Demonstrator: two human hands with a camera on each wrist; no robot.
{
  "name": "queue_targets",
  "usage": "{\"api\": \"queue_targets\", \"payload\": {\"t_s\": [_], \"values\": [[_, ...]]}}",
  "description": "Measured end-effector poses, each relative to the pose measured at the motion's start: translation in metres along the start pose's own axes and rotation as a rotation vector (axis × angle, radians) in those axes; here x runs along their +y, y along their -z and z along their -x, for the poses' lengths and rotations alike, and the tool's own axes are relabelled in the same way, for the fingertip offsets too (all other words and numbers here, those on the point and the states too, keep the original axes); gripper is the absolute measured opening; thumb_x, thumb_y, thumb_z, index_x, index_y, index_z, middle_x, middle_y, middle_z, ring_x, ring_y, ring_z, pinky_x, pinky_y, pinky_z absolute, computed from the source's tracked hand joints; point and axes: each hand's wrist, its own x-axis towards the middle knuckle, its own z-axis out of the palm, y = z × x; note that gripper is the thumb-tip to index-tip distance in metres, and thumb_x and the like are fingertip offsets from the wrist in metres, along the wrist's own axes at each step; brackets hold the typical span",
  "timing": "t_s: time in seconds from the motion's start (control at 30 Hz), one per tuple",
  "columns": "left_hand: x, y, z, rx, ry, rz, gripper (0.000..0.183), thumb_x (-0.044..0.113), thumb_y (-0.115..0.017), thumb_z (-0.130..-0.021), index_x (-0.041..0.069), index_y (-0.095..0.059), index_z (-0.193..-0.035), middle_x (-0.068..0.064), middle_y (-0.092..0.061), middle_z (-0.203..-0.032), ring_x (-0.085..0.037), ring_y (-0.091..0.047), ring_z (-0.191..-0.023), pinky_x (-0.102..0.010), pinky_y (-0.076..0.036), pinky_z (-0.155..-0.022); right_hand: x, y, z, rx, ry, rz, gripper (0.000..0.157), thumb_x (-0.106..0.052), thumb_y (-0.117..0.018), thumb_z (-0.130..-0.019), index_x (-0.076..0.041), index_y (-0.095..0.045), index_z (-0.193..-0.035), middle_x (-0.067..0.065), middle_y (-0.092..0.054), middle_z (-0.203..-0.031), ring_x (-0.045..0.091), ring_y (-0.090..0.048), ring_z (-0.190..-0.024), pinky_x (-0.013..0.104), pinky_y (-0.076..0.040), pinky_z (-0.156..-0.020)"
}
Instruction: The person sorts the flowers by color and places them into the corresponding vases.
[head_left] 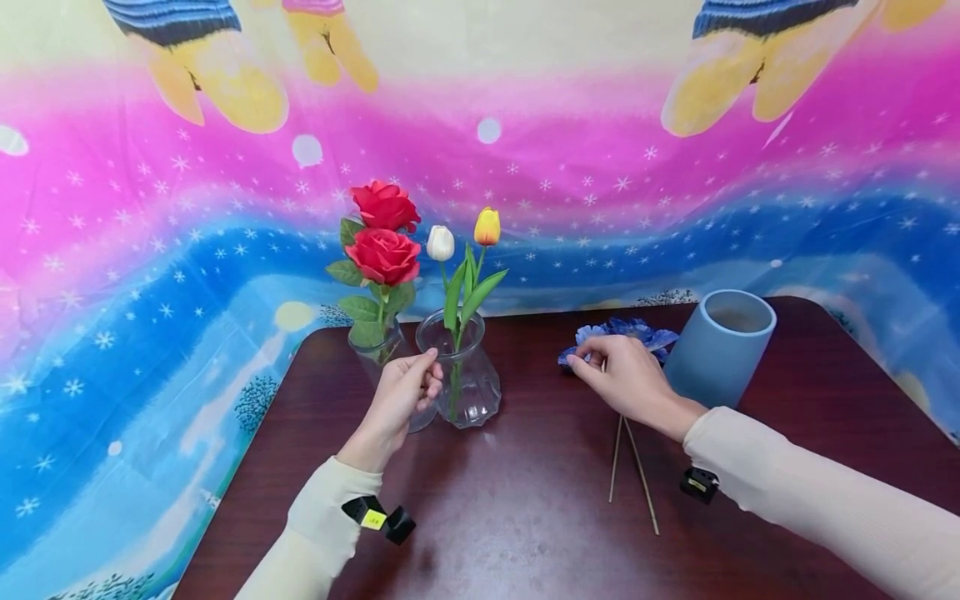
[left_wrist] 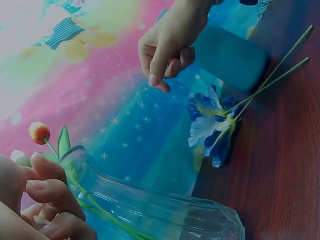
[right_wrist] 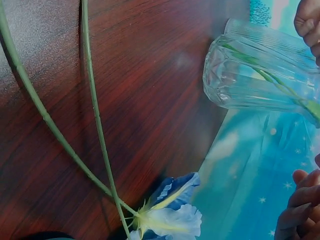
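My left hand (head_left: 401, 400) hovers in front of the glass vases, its fingers loosely curled around nothing; whether it touches the glass I cannot tell. Beside it, a clear glass vase (head_left: 480, 392) holds a white tulip (head_left: 440, 242) and a yellow-orange tulip (head_left: 487, 227). Two red roses (head_left: 384, 257) stand in another glass vase (head_left: 367, 354), partly hidden by that hand. Above two blue flowers (left_wrist: 216, 125) lying on the table is my right hand (head_left: 626, 379). The left wrist view shows it apart from them, fingers bent and nothing held.
A blue-grey vase (head_left: 720, 350) stands close behind the right hand. The flowers' thin stems (head_left: 637, 475) stretch across the dark wooden table (head_left: 525, 508) toward its front. Behind the table hangs a colourful printed cloth (head_left: 570, 167).
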Motion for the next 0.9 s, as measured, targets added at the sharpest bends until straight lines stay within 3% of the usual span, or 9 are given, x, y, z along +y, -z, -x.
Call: {"api": "queue_targets", "payload": {"t_s": [0.47, 0.9], "values": [[0.000, -0.010, 0.011, -0.057, -0.016, -0.031, 0.040, 0.027, -0.047, -0.107, 0.010, -0.055, -0.071, 0.007, -0.048, -0.049, -0.004, -0.035, -0.041, -0.017, -0.026, -0.043, 0.001, 0.015, 0.002, -0.025, -0.011, 0.003, 0.019, -0.025, -0.064, -0.099, -0.010, -0.076, -0.104, -0.002, -0.058, -0.062, 0.014, -0.045, -0.050, 0.030, -0.037, -0.049], [0.004, -0.027, 0.016, -0.138, -0.056, -0.081, 0.036, 0.022, -0.048, -0.106, 0.008, -0.054, -0.073, 0.005, -0.049, -0.052, -0.005, -0.038, -0.046, -0.017, -0.029, -0.045, -0.007, 0.044, 0.000, 0.049, 0.004, -0.001, 0.020, -0.025, -0.065, -0.099, -0.009, -0.075, -0.105, 0.003, -0.066, -0.071, 0.016, -0.054, -0.060, 0.030, -0.041, -0.050]]}}
